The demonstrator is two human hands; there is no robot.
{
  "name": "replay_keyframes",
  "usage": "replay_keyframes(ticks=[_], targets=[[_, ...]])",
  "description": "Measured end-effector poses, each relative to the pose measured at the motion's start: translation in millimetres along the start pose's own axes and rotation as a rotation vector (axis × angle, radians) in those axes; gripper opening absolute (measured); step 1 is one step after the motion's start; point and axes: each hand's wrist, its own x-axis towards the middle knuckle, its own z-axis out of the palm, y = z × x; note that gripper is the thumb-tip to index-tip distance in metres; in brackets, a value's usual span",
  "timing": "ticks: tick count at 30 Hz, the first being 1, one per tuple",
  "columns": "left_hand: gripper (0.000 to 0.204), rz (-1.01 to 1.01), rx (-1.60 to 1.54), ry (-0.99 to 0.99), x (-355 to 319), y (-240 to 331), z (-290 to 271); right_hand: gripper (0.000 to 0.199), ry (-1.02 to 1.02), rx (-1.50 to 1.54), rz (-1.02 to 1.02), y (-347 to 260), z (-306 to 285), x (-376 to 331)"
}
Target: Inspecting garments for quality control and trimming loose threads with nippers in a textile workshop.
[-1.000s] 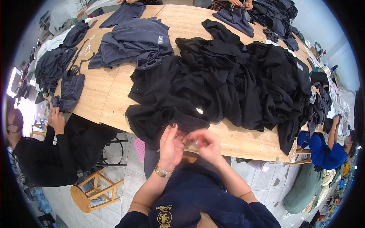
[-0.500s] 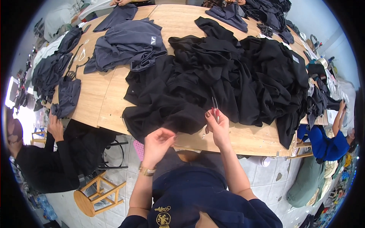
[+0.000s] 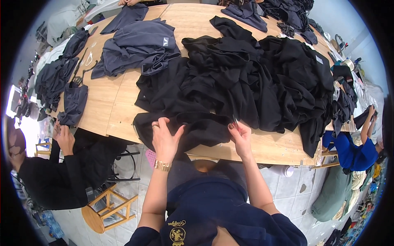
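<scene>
A black garment (image 3: 201, 125) lies at the near table edge, its front part hanging a little over it. My left hand (image 3: 166, 141) rests on its left part, thumb and fingers apart. On the right, my right hand (image 3: 241, 137) is closed around small thread snips (image 3: 235, 119), their blades pointing up and away from me. Its thumb is at the garment's right end; whether it also pinches the cloth I cannot tell. Behind lies a large heap of black garments (image 3: 230, 69), with a pale label on its right side.
Grey-blue garments (image 3: 135, 45) are piled at the far left of the wooden table (image 3: 123, 104). A co-worker in black (image 3: 53, 180) sits at left, handling grey cloth. Another in blue (image 3: 355, 149) works at right. A wooden stool (image 3: 94, 217) stands on the tiled floor.
My left hand has moved forward onto the black garment and its fingers have spread. The garment's near part now lies stretched between my hands. My right hand, with the snips, has moved slightly right.
</scene>
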Motion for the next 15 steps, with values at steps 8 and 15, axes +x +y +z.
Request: replay_keyframes(ticks=[8,15], targets=[[0.013,-0.227,-0.455,-0.175,6.5,-58.7,31.9,0.015,-0.178,-0.752,-0.452,13.2,-14.6,-24.7],[0.01,-0.275,-0.566,-0.209,1.8,-42.0,10.1,0.038,-0.082,-0.889,-0.691,-5.8,28.3,19.2]])
